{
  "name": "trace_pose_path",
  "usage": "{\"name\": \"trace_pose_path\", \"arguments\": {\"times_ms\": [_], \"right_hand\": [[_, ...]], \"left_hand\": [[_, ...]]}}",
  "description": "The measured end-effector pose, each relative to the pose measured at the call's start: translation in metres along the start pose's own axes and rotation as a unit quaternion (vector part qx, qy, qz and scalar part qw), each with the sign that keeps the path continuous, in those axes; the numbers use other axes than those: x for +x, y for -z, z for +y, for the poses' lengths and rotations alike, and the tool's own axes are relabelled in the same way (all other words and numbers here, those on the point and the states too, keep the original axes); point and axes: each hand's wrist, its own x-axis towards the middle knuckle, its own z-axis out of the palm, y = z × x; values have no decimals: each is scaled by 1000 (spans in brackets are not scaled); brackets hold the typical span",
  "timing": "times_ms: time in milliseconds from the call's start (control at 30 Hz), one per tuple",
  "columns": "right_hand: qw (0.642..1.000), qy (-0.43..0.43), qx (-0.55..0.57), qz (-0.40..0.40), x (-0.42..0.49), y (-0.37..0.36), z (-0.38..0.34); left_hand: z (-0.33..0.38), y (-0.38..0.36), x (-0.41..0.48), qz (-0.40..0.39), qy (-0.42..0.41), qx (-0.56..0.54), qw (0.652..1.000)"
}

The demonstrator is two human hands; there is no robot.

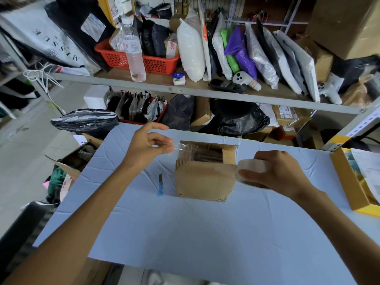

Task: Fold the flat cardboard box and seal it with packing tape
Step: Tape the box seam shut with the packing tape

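Above one cardboard box (205,177), left fingers (164,147) pinch tape (185,150); right fingers (246,174) grip one roll (254,166).

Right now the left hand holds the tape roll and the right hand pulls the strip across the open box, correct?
Not quite: the hands are swapped. In the head view the right hand holds the tape roll, and the left hand pulls the strip across the open box.

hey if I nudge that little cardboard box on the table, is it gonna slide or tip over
Probably slide: the cardboard box sits flat on the smooth table and looks small and light. Tipping seems unlikely, since it is wider than tall. Its top flaps are open, so its walls may flex under a push.
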Motion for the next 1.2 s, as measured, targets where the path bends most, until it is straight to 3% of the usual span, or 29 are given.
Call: {"name": "trace_pose_path", "arguments": {"times_ms": [200,333,467,633,867,1200], "right_hand": [[993,-30,-108,-23,0,-1,-4],[990,-46,-123,-50,2,-4,-2],[989,-57,-138,-18,8,-5,-1],[990,-31,-134,-24,12,0,-4],[998,-10,-48,-51,7,8,5],[999,19,-27,15,12,12,7]], "left_hand": [[-14,-2,-6,68,27,-32,997],[-22,-3,-10,77,-9,21,997],[-31,-10,-11,101,29,-7,994],[-45,-12,-7,69,85,-2,994],[-37,-6,-6,23,139,41,989],[-37,-14,0,-5,215,132,968]]}}
